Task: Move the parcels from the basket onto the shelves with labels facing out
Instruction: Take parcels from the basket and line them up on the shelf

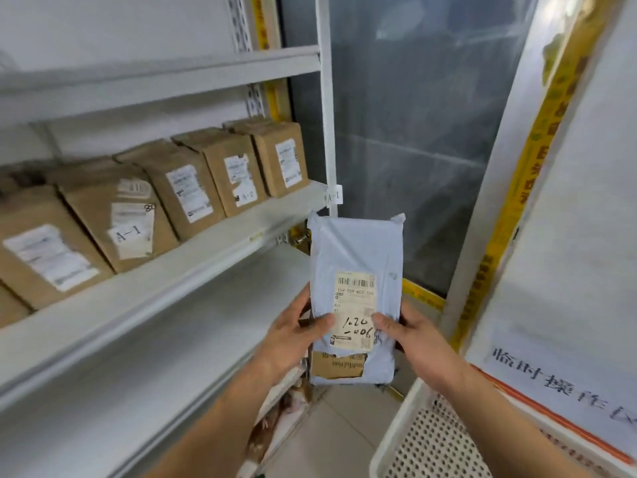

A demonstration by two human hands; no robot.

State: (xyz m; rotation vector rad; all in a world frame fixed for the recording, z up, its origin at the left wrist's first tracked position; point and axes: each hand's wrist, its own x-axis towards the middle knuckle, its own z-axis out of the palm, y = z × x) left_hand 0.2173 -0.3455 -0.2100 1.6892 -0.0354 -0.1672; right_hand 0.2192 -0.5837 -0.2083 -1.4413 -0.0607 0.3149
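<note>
A pale blue plastic-wrapped parcel [356,257] is held upright in front of me, its white barcode label facing me; a tear at the bottom shows brown cardboard. My left hand [293,336] grips its lower left edge, thumb on the label. My right hand [413,336] grips the lower right edge, thumb on the label too. The white perforated basket [393,439] sits at the lower right, its inside mostly out of view. To the left, a bare white shelf board [155,346] lies just below parcel height.
The shelf above [206,250] holds several brown cardboard boxes [193,188] with labels facing out, some marked A-1 and A-2. A white upright post [327,108] stands behind the parcel. A white sign with black characters [568,305] is at the right. Tiled floor lies below.
</note>
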